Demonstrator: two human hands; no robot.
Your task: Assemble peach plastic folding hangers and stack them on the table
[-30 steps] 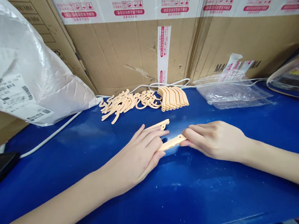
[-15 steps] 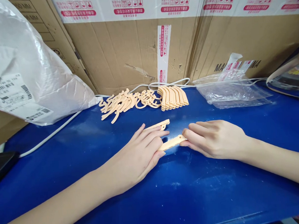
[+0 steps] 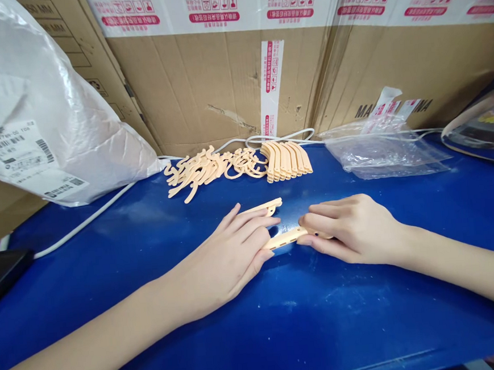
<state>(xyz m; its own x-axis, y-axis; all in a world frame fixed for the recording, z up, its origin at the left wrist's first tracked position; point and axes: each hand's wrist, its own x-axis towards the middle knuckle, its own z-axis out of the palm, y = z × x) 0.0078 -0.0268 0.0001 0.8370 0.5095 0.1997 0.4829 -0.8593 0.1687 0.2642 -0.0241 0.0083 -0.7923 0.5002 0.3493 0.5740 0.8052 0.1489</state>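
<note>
One beige strip pinched by left hand and right hand, glossy blue tabletop, taped cardboard behind

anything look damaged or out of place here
Yes: the cardboard box behind the table has a ragged scuff breaking its surface, left of the vertical tape. The cream piece between the left hand and right hand shows no obvious damage, though partly covered.

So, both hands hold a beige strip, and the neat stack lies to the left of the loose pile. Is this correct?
Not quite. In the head view, the neat stack lies to the right of the loose pile. The left hand and right hand do hold a beige strip.
</note>
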